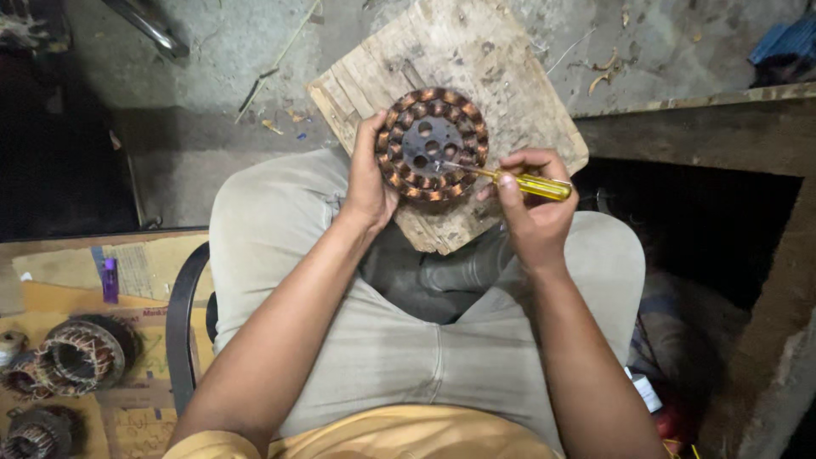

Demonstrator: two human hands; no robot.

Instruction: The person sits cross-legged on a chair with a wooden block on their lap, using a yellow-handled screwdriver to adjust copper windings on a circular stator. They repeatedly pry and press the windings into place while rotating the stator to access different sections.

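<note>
The left hand (370, 183) hides the stator's (432, 144) left rim; the wound coil (30, 433) at bottom left is cut off by the edge.

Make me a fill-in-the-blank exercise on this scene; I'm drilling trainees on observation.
1. The right hand holds a screwdriver with a ____ handle.
2. The left hand steadies a round stator wound with ____ wire.
3. The stator rests on a ____ board.

Missing words: yellow; copper; wooden

floor (229, 51): grey concrete, littered with scraps | right: dark pit (705, 221) behind a concrete ledge (697, 106) | left: cardboard sheets (127, 280) bearing wound coils (81, 355) | light: dim
</note>
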